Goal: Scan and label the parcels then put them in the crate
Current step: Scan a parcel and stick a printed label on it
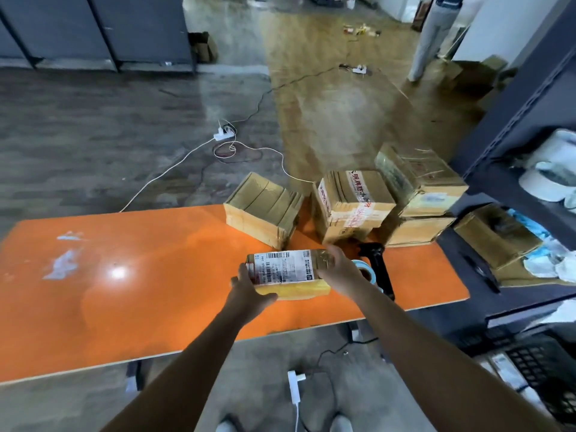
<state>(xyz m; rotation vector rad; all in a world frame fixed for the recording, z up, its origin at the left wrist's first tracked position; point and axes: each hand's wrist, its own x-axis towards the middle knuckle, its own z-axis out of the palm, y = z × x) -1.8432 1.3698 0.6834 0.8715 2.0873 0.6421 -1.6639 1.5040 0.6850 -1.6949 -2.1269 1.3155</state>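
A small yellow-taped parcel [288,274] with a white shipping label on top sits over the orange table [124,275], held between both hands. My left hand [249,291] grips its near left corner. My right hand [338,269] grips its right end. Just right of it lie a black handheld scanner [378,263] and a roll of labels [366,271], partly hidden by my right wrist. Several cardboard parcels stand at the table's far right: one flat box [265,208], one with red print [352,204], and a stack of two [420,194]. A black crate [542,369] sits low at the right.
A dark metal shelf unit [530,120] with boxes and white items stands along the right. Cables and a power strip [223,135] lie on the floor beyond the table. A person stands far back right [433,35].
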